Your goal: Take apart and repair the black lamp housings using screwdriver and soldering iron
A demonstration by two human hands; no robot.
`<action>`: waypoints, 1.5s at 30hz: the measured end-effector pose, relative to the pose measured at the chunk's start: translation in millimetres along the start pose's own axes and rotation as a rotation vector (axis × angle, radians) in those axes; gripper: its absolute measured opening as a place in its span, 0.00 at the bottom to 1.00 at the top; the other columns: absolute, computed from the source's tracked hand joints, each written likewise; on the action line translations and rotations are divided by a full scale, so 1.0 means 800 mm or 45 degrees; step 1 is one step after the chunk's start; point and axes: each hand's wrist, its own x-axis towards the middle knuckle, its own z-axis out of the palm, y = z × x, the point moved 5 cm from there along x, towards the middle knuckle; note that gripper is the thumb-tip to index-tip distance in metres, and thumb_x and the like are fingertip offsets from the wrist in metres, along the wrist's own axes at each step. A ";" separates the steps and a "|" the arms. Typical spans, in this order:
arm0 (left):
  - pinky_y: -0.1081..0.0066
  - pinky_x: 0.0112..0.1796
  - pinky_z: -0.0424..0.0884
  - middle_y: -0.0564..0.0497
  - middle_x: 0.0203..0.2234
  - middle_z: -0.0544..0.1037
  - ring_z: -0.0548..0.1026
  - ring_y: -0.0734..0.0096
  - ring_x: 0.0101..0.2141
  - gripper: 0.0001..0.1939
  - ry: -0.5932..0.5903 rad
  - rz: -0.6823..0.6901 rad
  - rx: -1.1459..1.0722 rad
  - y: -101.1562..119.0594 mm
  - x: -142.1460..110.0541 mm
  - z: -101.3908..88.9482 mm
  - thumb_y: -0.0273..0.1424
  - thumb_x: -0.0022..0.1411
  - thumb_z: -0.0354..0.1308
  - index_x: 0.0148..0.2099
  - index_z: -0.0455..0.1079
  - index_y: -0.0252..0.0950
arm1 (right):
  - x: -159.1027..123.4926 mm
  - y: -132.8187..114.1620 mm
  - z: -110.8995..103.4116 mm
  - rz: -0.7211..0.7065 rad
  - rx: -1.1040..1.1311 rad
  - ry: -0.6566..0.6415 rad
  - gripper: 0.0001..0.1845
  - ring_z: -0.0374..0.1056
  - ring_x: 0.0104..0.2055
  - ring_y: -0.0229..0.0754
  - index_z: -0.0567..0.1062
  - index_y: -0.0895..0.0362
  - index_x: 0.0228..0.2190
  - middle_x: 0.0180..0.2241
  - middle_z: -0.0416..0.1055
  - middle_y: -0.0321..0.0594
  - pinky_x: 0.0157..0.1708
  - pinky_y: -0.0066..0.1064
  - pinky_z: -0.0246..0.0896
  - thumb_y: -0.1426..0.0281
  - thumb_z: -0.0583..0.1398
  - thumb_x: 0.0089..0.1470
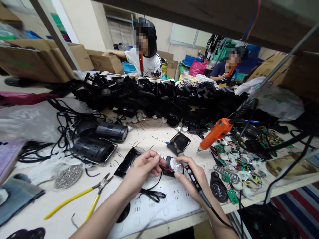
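My right hand grips a black soldering iron with small buttons, its cord trailing to the lower right. The thumb of that hand rests against a small round part with a white and clear surface. Thin red and black wires run from this part toward my left hand, whose fingers are pinched together on what look like wire ends. Below the hands, a coiled black cable lies on a white power strip. An opened black plastic housing sits beside my left hand; a second black shell is beyond.
Yellow-handled cutters lie left, near a dish of metal pieces and black cylindrical units. An orange electric screwdriver hangs at right above piled circuit boards. Black parts line the back; two people work beyond.
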 end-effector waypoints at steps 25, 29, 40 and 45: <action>0.79 0.12 0.59 0.58 0.14 0.70 0.65 0.77 0.12 0.30 0.318 -0.262 -0.011 -0.037 -0.032 0.012 0.46 0.45 0.67 0.45 0.73 0.30 | 0.002 -0.011 0.011 0.243 0.083 0.267 0.12 0.73 0.29 0.36 0.73 0.54 0.42 0.35 0.78 0.38 0.32 0.24 0.68 0.63 0.59 0.57; 0.78 0.14 0.59 0.59 0.14 0.69 0.64 0.79 0.13 0.35 0.323 -0.237 -0.089 -0.031 -0.022 0.020 0.45 0.42 0.68 0.50 0.73 0.29 | 0.000 -0.017 0.017 0.138 0.046 0.243 0.11 0.72 0.28 0.37 0.72 0.54 0.43 0.35 0.77 0.40 0.31 0.25 0.69 0.65 0.59 0.58; 0.80 0.19 0.58 0.58 0.17 0.65 0.62 0.81 0.18 0.19 0.150 -0.131 -0.065 -0.030 -0.017 0.020 0.43 0.43 0.71 0.27 0.70 0.33 | -0.004 -0.022 0.020 0.020 -0.068 0.263 0.12 0.72 0.31 0.40 0.71 0.54 0.44 0.36 0.76 0.41 0.36 0.29 0.69 0.68 0.59 0.57; 0.74 0.27 0.71 0.51 0.32 0.74 0.71 0.74 0.26 0.15 -0.017 0.036 -0.067 -0.028 -0.029 0.011 0.39 0.46 0.71 0.28 0.72 0.34 | -0.003 -0.017 0.019 0.025 -0.074 0.238 0.12 0.72 0.33 0.40 0.70 0.55 0.44 0.36 0.75 0.41 0.37 0.30 0.69 0.68 0.59 0.57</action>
